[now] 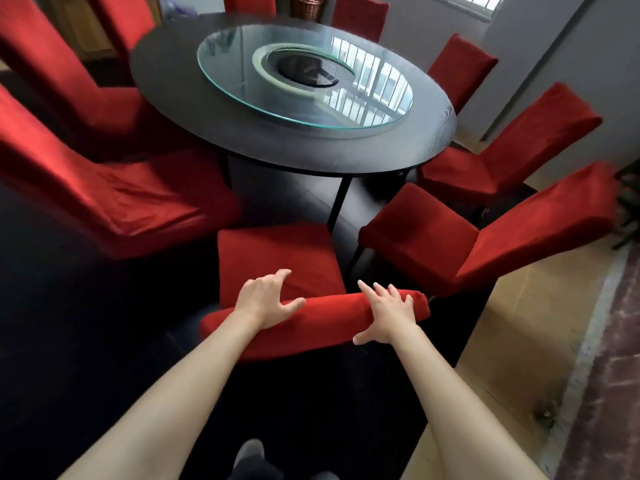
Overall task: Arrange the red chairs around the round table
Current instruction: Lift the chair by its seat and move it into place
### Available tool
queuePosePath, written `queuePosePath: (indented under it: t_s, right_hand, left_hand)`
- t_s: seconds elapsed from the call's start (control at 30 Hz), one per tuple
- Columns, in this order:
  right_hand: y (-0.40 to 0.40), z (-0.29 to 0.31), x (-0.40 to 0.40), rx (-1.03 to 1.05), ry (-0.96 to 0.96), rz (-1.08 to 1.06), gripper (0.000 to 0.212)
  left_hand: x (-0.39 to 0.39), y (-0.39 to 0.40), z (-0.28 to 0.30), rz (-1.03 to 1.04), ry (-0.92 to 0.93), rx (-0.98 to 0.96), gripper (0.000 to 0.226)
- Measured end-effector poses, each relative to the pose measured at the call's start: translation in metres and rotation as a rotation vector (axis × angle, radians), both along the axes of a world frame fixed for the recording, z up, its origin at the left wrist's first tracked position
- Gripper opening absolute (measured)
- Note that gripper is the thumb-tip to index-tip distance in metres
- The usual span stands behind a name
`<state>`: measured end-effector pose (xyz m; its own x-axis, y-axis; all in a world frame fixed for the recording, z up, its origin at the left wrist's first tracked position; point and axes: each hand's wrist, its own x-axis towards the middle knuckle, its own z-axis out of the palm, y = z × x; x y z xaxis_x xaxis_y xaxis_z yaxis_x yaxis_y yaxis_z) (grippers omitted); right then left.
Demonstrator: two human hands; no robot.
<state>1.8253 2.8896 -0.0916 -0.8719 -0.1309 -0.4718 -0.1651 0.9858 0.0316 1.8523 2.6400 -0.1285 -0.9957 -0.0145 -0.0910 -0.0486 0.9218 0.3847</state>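
Observation:
A round black table point(363, 150) carries a glass turntable point(242, 98) on top. Several red-covered chairs ring it. The nearest red chair point(277, 258) faces the table right below me, its seat short of the table edge. Over the top of this chair's backrest point(329, 317) lie both my hands with fingers spread and fairly straight. My left hand point(266, 296) is at the left part of the rail, thumb on my side. My right hand point(388, 311) lies toward the right end.
Close on the right stands another red chair point(485, 237), with more behind it point(502, 150). Two large red chairs point(121, 202) crowd the left. A dark rug point(311, 410) lies underfoot, with tan floor point(519, 341) to the right. A wicker basket point(308, 6) sits beyond the table.

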Motion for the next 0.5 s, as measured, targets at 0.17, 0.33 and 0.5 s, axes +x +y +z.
queuePosePath:
  t_s: [0.17,0.33,0.5]
  right_hand:
    - [0.004,-0.009,-0.008,0.003,-0.048,0.066,0.129]
    - [0.016,-0.013,-0.03,-0.001,-0.049,0.177,0.131]
    - [0.031,-0.025,-0.043,-0.022,-0.1,0.273,0.132]
  left_hand:
    - [0.01,-0.003,-0.007,0.068,-0.037,-0.029,0.077]
    - [0.012,0.004,-0.01,0.158,-0.072,-0.084,0.078]
    - [0.019,0.022,-0.016,0.248,-0.098,-0.123,0.073]
